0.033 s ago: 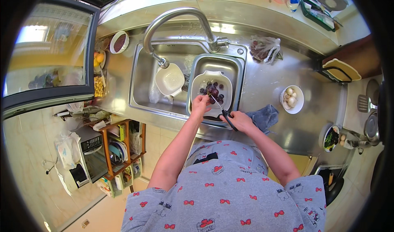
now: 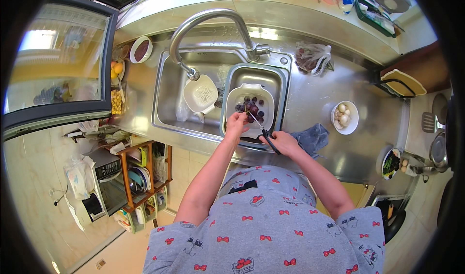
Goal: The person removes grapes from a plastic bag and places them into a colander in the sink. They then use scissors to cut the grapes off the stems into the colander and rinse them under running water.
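My left hand (image 2: pixel 236 124) is closed on the stem of a bunch of dark grapes (image 2: pixel 253 110), held over a white basin (image 2: pixel 267 95). Loose grapes lie in the basin, which stands inside a metal tub (image 2: pixel 280 78) in the right part of the sink. Black-handled scissors (image 2: pixel 269 140) are gripped in my right hand (image 2: pixel 283 143), their blades reaching up among the grapes. My fingers partly cover the stem and the scissor handles.
A tall faucet (image 2: pixel 210 13) arches over the left bowl, where a white colander (image 2: pixel 200 93) sits. Right of the sink are a blue-grey cloth (image 2: pixel 312 139), a white bowl of mushrooms (image 2: pixel 356 119) and a plastic bag (image 2: pixel 315 60). An open window (image 2: pixel 109 65) juts in at left.
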A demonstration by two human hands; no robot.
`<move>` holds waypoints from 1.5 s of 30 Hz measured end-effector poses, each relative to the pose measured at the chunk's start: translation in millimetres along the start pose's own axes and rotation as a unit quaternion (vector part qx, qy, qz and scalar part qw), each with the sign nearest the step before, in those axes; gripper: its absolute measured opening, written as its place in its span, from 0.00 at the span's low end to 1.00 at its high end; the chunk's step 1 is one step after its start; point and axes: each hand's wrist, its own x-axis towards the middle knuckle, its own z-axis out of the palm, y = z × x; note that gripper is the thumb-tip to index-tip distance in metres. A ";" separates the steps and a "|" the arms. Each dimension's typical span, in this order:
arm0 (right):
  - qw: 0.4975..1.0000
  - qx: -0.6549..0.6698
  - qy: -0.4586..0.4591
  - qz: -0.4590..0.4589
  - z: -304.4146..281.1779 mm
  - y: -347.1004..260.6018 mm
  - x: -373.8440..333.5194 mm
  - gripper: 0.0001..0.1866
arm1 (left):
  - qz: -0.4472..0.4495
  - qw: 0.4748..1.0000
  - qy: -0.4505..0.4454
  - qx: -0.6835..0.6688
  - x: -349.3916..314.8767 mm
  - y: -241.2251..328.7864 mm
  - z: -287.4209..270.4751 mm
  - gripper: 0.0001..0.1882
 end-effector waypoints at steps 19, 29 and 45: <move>0.992 -0.071 0.094 -0.033 -2.0 5.2 0.4 0.36 | 0.158 0.873 0.094 0.452 -7.6 23.5 2.4 0.17; 0.940 0.311 -0.139 -0.024 6.9 14.1 18.3 0.36 | 0.170 0.931 0.043 0.319 40.0 -16.3 -30.3 0.12; 0.896 0.425 -0.130 -0.004 15.4 -10.6 28.5 0.29 | 0.188 0.929 0.040 0.317 44.7 -23.9 -23.5 0.11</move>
